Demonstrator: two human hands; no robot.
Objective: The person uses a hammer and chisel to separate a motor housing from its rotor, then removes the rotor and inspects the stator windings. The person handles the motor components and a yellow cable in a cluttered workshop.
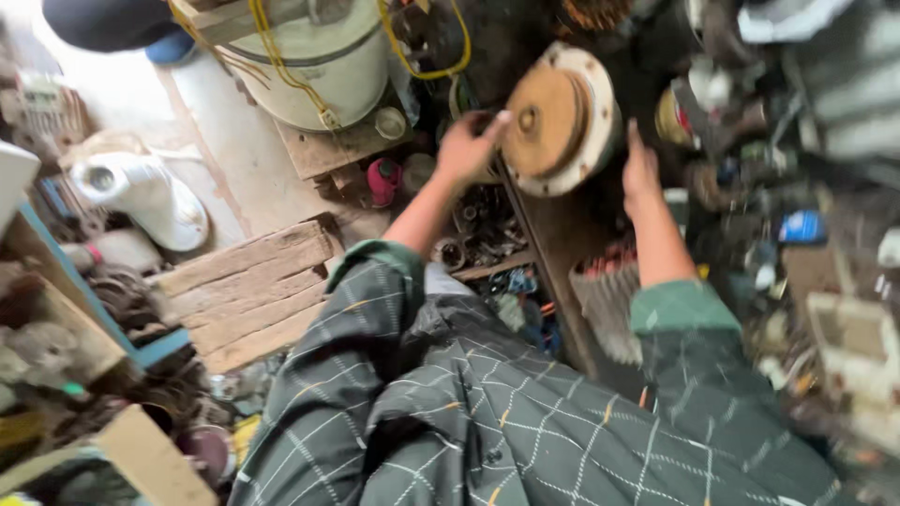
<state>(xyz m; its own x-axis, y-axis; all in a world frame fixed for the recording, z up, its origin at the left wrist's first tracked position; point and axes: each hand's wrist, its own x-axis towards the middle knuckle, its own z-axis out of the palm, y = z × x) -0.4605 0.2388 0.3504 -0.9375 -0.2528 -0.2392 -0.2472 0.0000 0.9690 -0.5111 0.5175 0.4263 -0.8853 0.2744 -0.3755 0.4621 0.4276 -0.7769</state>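
the left hand [466, 145] has its fingers curled onto the left edge of a round rusty disc [544, 117], the fingertips pressed on its brown face. the right hand [640, 171] stands flat and open, fingers straight and pointing far, just beside the disc's right rim; whether it touches the rim is hard to tell, because the picture is smeared there. the disc is tilted up on edge between the 2 hands, a brown inner plate with a small centre hole set on a wider pale flange [592, 112] with rust spots. it rests at the far end of a dark bench [553, 244].

both forearms come out of green checked sleeves [375, 281], and the checked cloth fills the near part of the view. the whole right side is blurred: cans, boxes and a blue patch run together and cannot be named. under the left forearm a tray of small dark metal parts [483, 230] is only roughly readable. a red-capped bottle [382, 180] stands left of the left hand. farther left lie wooden planks [248, 290] and a white plastic jug [141, 192] on its side. at the far top, a pale drum [323, 56] with yellow cable [272, 52] is cut off by the edge.
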